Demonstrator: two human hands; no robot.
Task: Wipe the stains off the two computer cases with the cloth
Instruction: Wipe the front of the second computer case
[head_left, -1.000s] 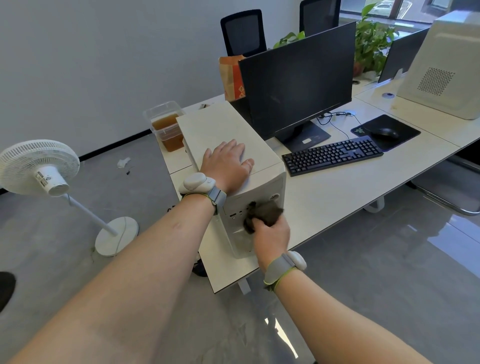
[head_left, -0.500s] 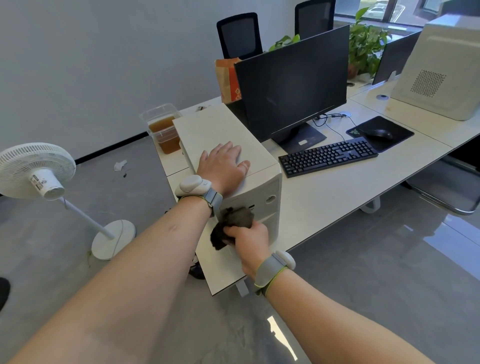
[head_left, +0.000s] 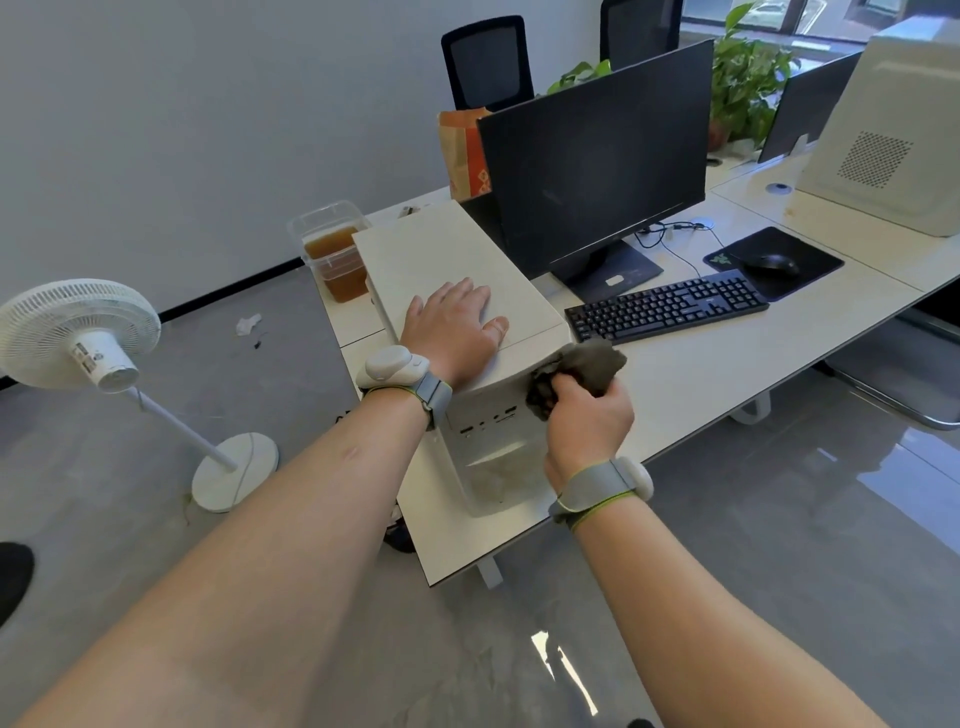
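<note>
The near computer case (head_left: 457, 270) stands at the front left corner of the table (head_left: 727, 374), and everything here is placed from it. The left hand (head_left: 452, 332) lies flat on its top panel, near the front edge, fingers straight and spread, pressing down and gripping nothing. The right hand (head_left: 587, 421) is at the case's upper front right corner, its grip clenched round a bunched dark cloth (head_left: 582, 369) that touches the corner edge. Below that corner, on the lower front panel, a greyish smudge shows, so this face looks unfinished.

The second computer case (head_left: 893, 135) stands well to the right and behind the near one, beyond the monitor (head_left: 597, 171), keyboard (head_left: 670, 306) and mouse (head_left: 769, 262). No hand is on it, and I cannot tell where its stains lie.

The cloth looks soft, light and limp. It should fold to any edge, so it is best held as now, wadded in the palm with a pad of fabric left proud for rubbing. The case looks stiff, boxy and probably fairly heavy, with smooth panels. It could slide on the table under a hard sideways rub, which is likely why the flat palm on top steadies it. The ports on the front face call for lighter pressure, since folds could snag there.

To the left of the case a clear tub (head_left: 332, 249) of brown liquid sits close by, and a fan (head_left: 78, 332) stands on the floor.
</note>
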